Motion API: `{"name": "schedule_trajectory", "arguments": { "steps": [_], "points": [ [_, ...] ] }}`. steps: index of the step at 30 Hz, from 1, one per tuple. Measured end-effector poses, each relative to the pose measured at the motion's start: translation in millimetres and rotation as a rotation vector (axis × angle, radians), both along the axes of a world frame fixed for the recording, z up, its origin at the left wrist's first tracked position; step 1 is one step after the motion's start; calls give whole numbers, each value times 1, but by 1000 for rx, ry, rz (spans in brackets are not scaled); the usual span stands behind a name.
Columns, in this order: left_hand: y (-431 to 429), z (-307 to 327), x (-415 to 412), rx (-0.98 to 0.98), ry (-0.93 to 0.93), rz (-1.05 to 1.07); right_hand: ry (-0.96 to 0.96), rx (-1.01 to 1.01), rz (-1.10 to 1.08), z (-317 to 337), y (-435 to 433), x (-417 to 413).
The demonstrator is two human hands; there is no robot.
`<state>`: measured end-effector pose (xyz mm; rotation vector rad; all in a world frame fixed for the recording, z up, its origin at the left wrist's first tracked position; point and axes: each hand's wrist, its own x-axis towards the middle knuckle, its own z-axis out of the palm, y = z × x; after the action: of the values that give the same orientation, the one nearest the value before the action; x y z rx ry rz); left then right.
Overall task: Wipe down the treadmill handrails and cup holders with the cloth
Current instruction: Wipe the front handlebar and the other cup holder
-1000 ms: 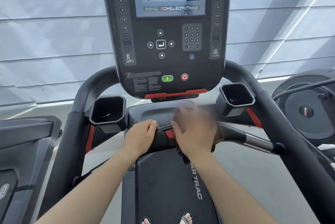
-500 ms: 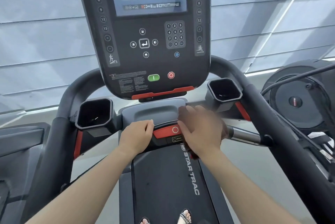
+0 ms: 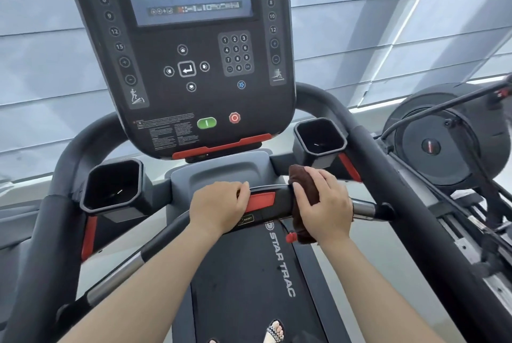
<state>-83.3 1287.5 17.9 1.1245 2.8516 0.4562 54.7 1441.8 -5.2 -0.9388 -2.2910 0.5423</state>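
A dark brown cloth point(image 3: 300, 179) is draped over the black front handrail point(image 3: 281, 199), just right of its red stop strip. My right hand point(image 3: 325, 204) presses on the cloth and grips it around the bar. My left hand point(image 3: 219, 205) is closed on the same bar, left of the red strip. The left cup holder point(image 3: 112, 188) and the right cup holder point(image 3: 320, 138) are black, hollow, and sit on either side of the console. Black side handrails curve down at the left point(image 3: 47, 245) and the right point(image 3: 415, 218).
The console point(image 3: 191, 65) with screen and buttons rises just behind the bar. The belt point(image 3: 243, 287) marked STAR TRAC runs below, with a sandalled foot point(image 3: 274, 331) on it. Another machine point(image 3: 443, 143) stands close on the right; window blinds fill the background.
My right hand with the cloth has slid rightward along the front bar, uncovering the red strip. The left hand keeps its hold. The view has tilted and shifted.
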Motion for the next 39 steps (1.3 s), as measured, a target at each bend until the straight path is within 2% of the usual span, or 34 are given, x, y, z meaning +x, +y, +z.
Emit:
{"name": "schedule_trajectory", "arguments": {
  "steps": [6,11,17,20,24,29,36,39],
  "points": [
    [0,2,-1,-35,-20,7,36,-48,-21,-6,24,16],
    [5,0,-7,-37,-206,21,8,-130,-70,-15,56,41],
    [44,-1,8,30,-120,-13,-39,-226,-117,-23,84,60],
    [74,-2,23,-7,-71,-64,-36,-159,-108,-22,74,55],
    [84,-5,28,-39,44,-33,15,-51,30,-18,44,38],
    [82,-4,28,-31,58,-32,16,-14,19,-22,55,39],
    [80,-4,30,-9,33,-32,-45,-131,-214,-34,74,63],
    [81,-2,29,-36,18,-44,-41,-113,-173,-26,52,47]
  ]
}}
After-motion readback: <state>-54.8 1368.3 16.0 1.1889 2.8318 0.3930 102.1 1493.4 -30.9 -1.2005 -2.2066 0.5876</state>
